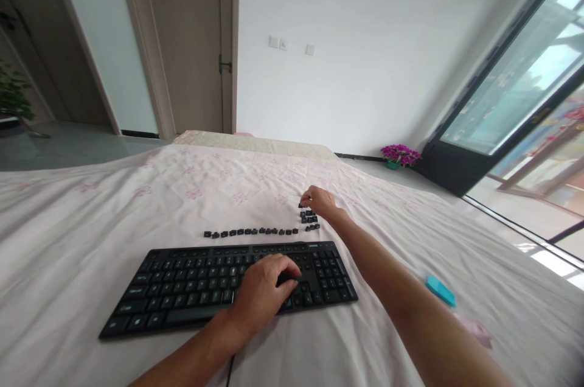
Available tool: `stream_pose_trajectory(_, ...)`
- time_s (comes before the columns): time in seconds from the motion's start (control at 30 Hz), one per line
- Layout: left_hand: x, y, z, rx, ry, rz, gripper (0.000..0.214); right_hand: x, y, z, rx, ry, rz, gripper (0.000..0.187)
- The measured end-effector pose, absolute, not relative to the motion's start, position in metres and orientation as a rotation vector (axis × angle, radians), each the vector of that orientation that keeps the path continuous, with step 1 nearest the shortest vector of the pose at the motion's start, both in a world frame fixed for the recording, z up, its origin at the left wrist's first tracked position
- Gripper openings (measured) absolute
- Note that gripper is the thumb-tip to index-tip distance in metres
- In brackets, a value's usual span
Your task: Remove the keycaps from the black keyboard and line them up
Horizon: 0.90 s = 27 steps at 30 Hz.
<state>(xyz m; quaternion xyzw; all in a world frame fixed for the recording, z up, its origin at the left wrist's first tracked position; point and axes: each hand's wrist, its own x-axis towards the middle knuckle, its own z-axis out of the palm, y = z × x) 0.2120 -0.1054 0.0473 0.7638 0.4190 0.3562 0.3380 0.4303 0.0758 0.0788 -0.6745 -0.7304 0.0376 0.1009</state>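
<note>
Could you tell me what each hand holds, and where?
Left hand rests on the keyboard, gripping nothing. Right hand touches loose keys; any hold cannot be told.

The keyboard [191, 286] lies on the bed sheet [91, 216], left of centre, with the left hand [267, 289] resting on its right half. Just behind it a row of keycaps [250, 232] runs left to right. At the row's right end sits a cluster of keycaps [310, 218], the right hand [319, 201] at its far side. A small flat object [440, 291] lies on the sheet, well right of the keyboard
</note>
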Motion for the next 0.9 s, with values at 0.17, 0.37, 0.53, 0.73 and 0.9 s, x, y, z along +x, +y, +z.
stream_pose_trajectory(0.17, 0.212, -0.105, 0.047, 2.013, 1.093, 0.920, 0.013, 0.431, 0.082, 0.075, -2.023, -2.176, 0.120, 0.015)
stream_pose_trajectory(0.37, 0.212, -0.105, 0.047, 2.023, 1.086, 0.921, 0.013, 0.426, 0.079, 0.075, -1.994, -2.157, 0.125, 0.016)
stream_pose_trajectory(0.53, 0.211, -0.105, 0.048, 2.029, 1.082, 0.930, 0.014, 0.427, 0.064, 0.092, -1.894, -2.105, 0.120, 0.035)
stream_pose_trajectory(0.73, 0.209, -0.105, 0.049, 2.026, 1.070, 0.925, 0.015, 0.422, 0.007, 0.125, -1.451, -2.088, 0.313, 0.059)
stream_pose_trajectory(0.9, 0.208, -0.105, 0.044, 2.022, 1.069, 0.923, 0.018, 0.413, -0.063, 0.129, -1.252, -1.947, 0.585, 0.046)
